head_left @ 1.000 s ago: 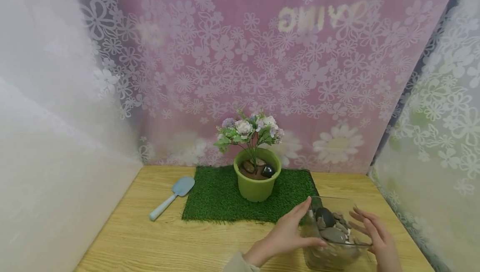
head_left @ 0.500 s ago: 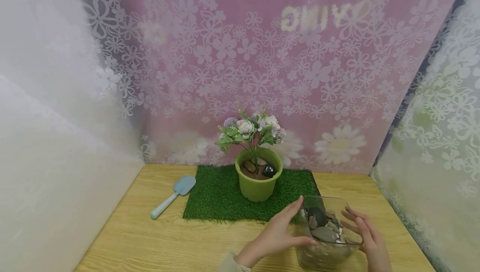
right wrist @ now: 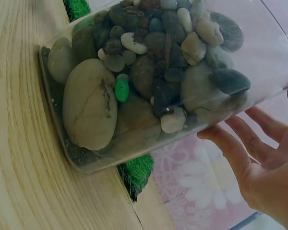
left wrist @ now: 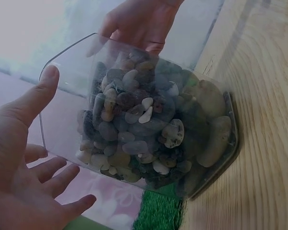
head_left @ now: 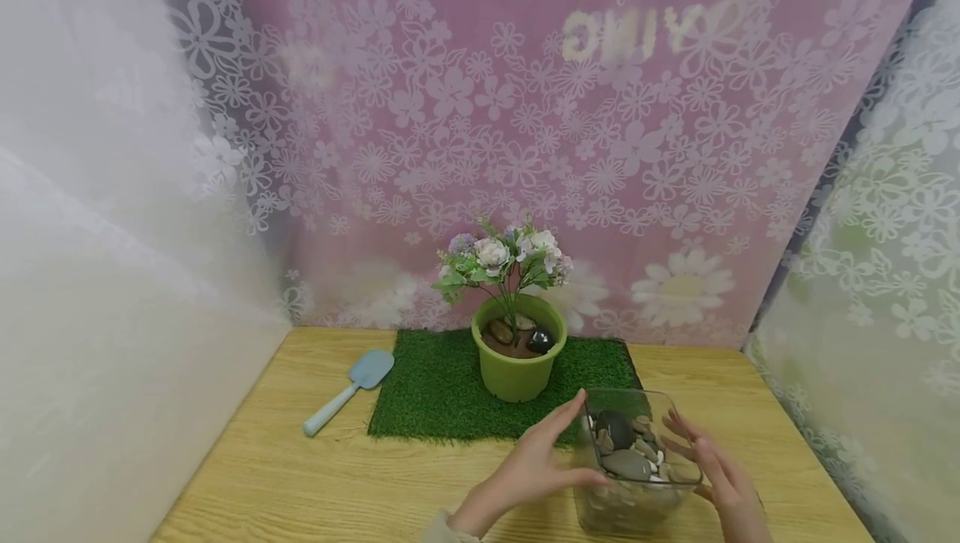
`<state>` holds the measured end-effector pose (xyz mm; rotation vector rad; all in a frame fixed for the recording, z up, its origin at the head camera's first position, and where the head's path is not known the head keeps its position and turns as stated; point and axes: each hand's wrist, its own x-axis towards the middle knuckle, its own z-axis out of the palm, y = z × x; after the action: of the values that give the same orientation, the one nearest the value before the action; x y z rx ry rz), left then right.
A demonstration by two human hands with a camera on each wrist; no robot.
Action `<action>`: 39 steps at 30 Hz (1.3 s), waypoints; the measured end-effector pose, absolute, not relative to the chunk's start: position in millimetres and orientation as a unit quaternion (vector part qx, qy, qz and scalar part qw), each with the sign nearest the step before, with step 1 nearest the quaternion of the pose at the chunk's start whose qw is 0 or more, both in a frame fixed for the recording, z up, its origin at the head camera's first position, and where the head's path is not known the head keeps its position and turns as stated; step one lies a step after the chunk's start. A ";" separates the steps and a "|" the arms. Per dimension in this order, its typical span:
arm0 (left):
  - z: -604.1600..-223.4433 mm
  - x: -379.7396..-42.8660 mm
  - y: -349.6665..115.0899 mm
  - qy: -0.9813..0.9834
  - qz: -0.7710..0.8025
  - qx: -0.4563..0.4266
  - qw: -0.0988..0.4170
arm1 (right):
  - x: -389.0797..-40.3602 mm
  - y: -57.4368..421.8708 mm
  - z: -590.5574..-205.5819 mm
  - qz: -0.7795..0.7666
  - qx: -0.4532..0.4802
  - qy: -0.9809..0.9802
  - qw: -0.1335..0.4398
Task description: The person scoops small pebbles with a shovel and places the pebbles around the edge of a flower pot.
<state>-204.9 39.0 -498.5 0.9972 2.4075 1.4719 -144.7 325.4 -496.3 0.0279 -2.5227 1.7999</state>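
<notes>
A clear, square-mouthed container [head_left: 630, 516] stands at the front right of the wooden table, its base at the tabletop. Inside are stones [head_left: 627, 465] of many sizes, grey, black, brown and white. My left hand [head_left: 525, 464] touches the left side, thumb toward the near rim and fingers spread along the wall, as the left wrist view shows. On the opposite side, my right hand [head_left: 720, 476] presses extended fingers against the wall. A small green stone [right wrist: 122, 88] shows through the wall in the right wrist view.
A green pot [head_left: 513, 376] with artificial flowers [head_left: 492, 254] and several stones in it stands on an artificial grass mat [head_left: 427, 406]. To the left lies a light blue trowel [head_left: 337, 406]. Flowered curtains [head_left: 480, 135] close off the back and sides.
Both hands have moved the container of stones leftward along the table, closer to the grass mat and pot. The pot and trowel stay where they were.
</notes>
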 end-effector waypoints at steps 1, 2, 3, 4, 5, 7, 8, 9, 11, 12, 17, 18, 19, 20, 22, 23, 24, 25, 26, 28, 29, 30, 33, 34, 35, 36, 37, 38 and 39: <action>-499.2 -205.1 36.8 0.802 0.491 0.333 0.073 | -144.5 324.3 -496.7 0.583 0.019 -0.812 0.019; -499.9 -205.3 34.6 0.800 0.493 0.334 0.074 | -144.2 323.1 -497.7 0.586 0.033 -0.809 0.019; -500.6 -205.5 32.2 0.800 0.493 0.333 0.075 | -144.3 321.8 -498.8 0.592 0.044 -0.805 0.018; -501.2 -205.9 29.8 0.799 0.494 0.333 0.076 | -144.5 320.5 -499.9 0.597 0.056 -0.800 0.016; -502.0 -206.4 27.4 0.798 0.496 0.334 0.077 | -144.6 318.9 -500.9 0.602 0.065 -0.796 0.016; -503.0 -207.1 22.8 0.795 0.501 0.333 0.081 | -144.9 316.0 -503.4 0.612 0.073 -0.787 0.015; -503.1 -207.2 20.5 0.793 0.504 0.333 0.083 | -145.0 314.1 -504.2 0.614 0.074 -0.785 0.016; -503.1 -207.3 18.3 0.789 0.509 0.333 0.086 | -145.1 311.9 -504.7 0.616 0.070 -0.784 0.016; -502.8 -207.2 14.2 0.784 0.518 0.331 0.090 | -145.2 307.4 -505.3 0.617 0.063 -0.784 0.017; -502.7 -207.0 12.3 0.781 0.522 0.329 0.092 | -145.4 305.0 -505.5 0.618 0.061 -0.784 0.019; -503.5 -206.0 4.1 0.780 0.533 0.315 0.088 | -148.4 293.5 -507.8 0.625 0.061 -0.778 0.017; -503.9 -205.7 2.4 0.782 0.533 0.311 0.087 | -149.3 291.3 -508.6 0.627 0.065 -0.776 0.016; -504.3 -205.3 0.5 0.782 0.536 0.307 0.085 | -150.1 289.0 -509.4 0.630 0.069 -0.774 0.015; -504.9 -205.1 -1.5 0.782 0.538 0.304 0.085 | -150.8 286.7 -510.0 0.632 0.071 -0.771 0.014; -505.5 -204.3 -5.5 0.782 0.540 0.297 0.086 | -151.9 281.8 -510.2 0.636 0.074 -0.768 0.013; -505.8 -203.9 -7.3 0.782 0.543 0.293 0.086 | -152.3 279.3 -510.0 0.638 0.074 -0.766 0.011; -505.6 -203.4 -9.0 0.782 0.544 0.291 0.086 | -152.5 276.8 -509.6 0.638 0.075 -0.766 0.010; -505.4 -202.9 -10.7 0.782 0.545 0.289 0.086 | -152.5 274.3 -508.7 0.639 0.074 -0.766 0.009; -505.3 -202.5 -12.3 0.784 0.544 0.287 0.085 | -152.6 271.7 -507.6 0.640 0.070 -0.766 0.007; -504.7 -201.8 -15.3 0.786 0.544 0.283 0.077 | -153.0 266.6 -504.9 0.643 0.063 -0.763 0.002; -504.6 -201.6 -16.9 0.785 0.546 0.282 0.073 | -153.3 264.1 -503.5 0.644 0.060 -0.762 0.000; -504.5 -201.5 -18.5 0.784 0.549 0.281 0.069 | -153.8 261.7 -502.2 0.646 0.058 -0.761 -0.001; -505.6 -202.0 -23.1 0.779 0.559 0.278 0.056 | -155.5 254.9 -499.5 0.652 0.052 -0.756 -0.008; -506.3 -202.6 -24.6 0.777 0.562 0.278 0.053 | -156.0 253.0 -498.9 0.653 0.052 -0.756 -0.010; -506.8 -203.1 -26.1 0.776 0.565 0.277 0.052 | -156.5 251.3 -498.5 0.653 0.051 -0.755 -0.011; -507.1 -203.6 -27.7 0.775 0.565 0.277 0.050 | -157.0 249.5 -498.4 0.654 0.051 -0.755 -0.013; -507.6 -204.3 -29.3 0.777 0.564 0.277 0.047 | -157.4 247.8 -498.5 0.656 0.050 -0.753 -0.014; -508.0 -204.9 -31.1 0.778 0.561 0.277 0.044 | -157.9 246.1 -498.7 0.656 0.050 -0.753 -0.014; -508.1 -205.4 -32.9 0.780 0.560 0.277 0.042 | -158.3 244.5 -498.9 0.658 0.050 -0.752 -0.014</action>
<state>-205.4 -32.9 -508.1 0.8478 2.3857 1.7138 -158.3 244.5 -498.9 0.1580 -2.3825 2.0849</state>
